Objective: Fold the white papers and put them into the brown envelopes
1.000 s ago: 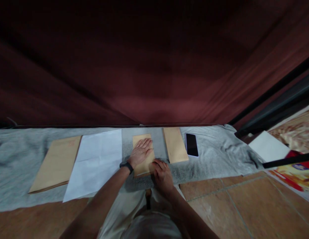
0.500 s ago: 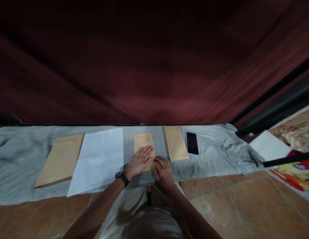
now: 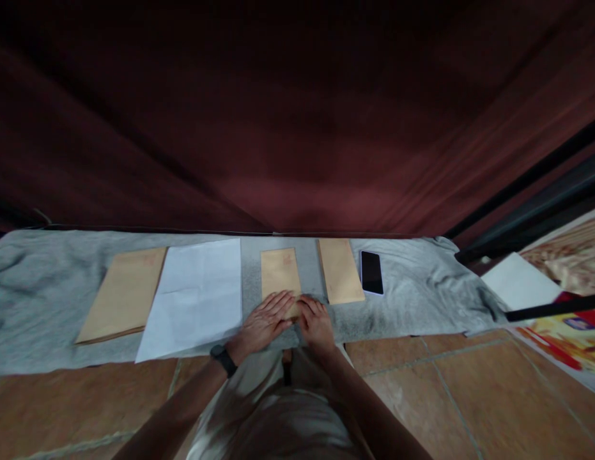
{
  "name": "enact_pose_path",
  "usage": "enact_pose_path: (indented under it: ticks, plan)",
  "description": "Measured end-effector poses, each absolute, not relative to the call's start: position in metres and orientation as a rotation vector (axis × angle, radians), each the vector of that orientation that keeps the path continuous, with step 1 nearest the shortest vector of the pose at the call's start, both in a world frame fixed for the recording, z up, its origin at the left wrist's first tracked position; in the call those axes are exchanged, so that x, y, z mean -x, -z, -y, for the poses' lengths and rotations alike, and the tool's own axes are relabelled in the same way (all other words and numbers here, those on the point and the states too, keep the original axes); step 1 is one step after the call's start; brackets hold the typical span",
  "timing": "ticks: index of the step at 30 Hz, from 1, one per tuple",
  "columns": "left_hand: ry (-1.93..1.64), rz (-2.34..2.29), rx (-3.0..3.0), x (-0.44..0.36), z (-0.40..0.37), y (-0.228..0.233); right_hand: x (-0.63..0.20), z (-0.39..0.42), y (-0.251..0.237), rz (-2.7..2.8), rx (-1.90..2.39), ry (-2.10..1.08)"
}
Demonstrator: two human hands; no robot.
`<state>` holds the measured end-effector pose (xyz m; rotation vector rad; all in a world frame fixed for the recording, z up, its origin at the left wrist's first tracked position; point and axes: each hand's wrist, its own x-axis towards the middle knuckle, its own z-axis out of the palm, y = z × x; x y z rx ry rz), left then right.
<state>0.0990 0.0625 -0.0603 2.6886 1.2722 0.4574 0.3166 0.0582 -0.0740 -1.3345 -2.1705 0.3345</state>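
Observation:
A small brown envelope (image 3: 280, 272) lies flat on the grey cloth (image 3: 422, 297) straight ahead of me. My left hand (image 3: 263, 323), with a black watch on the wrist, rests flat on the envelope's near edge, fingers spread. My right hand (image 3: 316, 321) lies beside it, fingertips touching the envelope's near right corner. Neither hand grips anything. A second brown envelope (image 3: 340, 271) lies just right of the first, and a black phone (image 3: 372, 273) lies beyond that.
A white sheet of paper (image 3: 195, 295) and a large brown envelope (image 3: 125, 293) lie on the cloth to the left. A dark red curtain (image 3: 297, 128) hangs behind. Brown floor tiles (image 3: 460, 396) run along the near side. White paper and colourful print lie at far right.
My left hand has slid back along the small envelope from its middle to its near edge. The right hand stayed at the near right corner. The view shifted slightly.

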Motion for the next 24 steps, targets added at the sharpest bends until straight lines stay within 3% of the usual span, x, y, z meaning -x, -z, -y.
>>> enact_pose_path:
  ticks: [24]
  plan:
    - [-0.776, -1.463, -2.443, -0.090, -0.024, 0.063, -0.325, -0.057, 0.066, 2.176, 1.170, -0.421]
